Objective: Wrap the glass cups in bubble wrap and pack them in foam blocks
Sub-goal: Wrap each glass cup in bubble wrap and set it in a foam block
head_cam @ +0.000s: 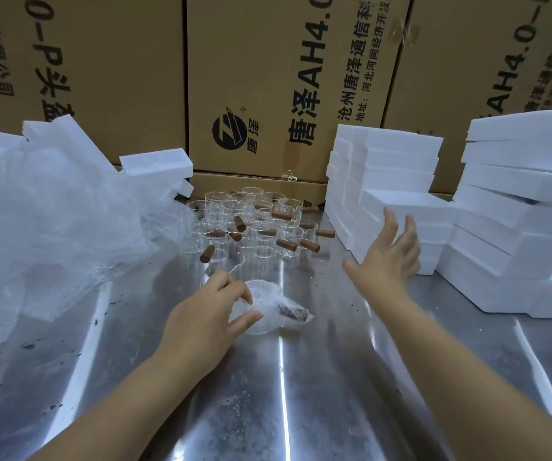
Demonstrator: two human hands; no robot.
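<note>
One bubble-wrapped glass cup (268, 309) at 3 o'clock of gripping left hand (203, 316), right hand (387, 257) spread empty, two foam-block stacks (384, 161) at 2 o'clock.

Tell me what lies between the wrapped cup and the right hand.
Nothing but bare steel table between the wrapped cup and the right hand, in the head view.

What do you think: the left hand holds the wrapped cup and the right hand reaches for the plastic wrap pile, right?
Not quite. In the head view the right hand reaches toward the white foam blocks instead. The left hand does hold the wrapped cup.
</note>
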